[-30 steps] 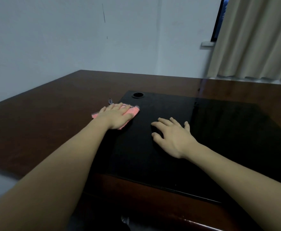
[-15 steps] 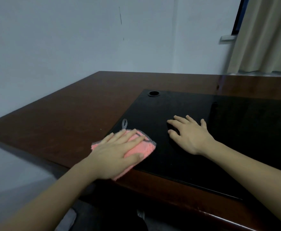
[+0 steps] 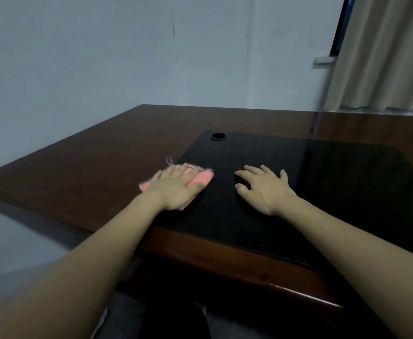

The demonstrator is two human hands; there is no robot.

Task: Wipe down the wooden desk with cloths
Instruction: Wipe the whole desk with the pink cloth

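A dark brown wooden desk (image 3: pixel 83 172) fills the lower half of the view, with a black glossy panel (image 3: pixel 347 192) set into its middle. A pink cloth (image 3: pixel 204 177) with a small grey loop lies across the panel's left edge. My left hand (image 3: pixel 176 187) presses flat on the cloth with straight fingers and covers most of it. To its right, my right hand (image 3: pixel 264 187) rests palm down on the black panel with fingers spread, holding nothing.
A round black cable hole (image 3: pixel 217 136) sits at the panel's far left corner. A pale wall (image 3: pixel 102 57) stands behind the desk, with a beige curtain (image 3: pixel 384 57) at the right. The desk's near edge (image 3: pixel 249 267) runs below my forearms.
My left hand slid the pink cloth away from the desk's near edge, back out along the panel's left edge. My right hand stayed flat on the black panel.
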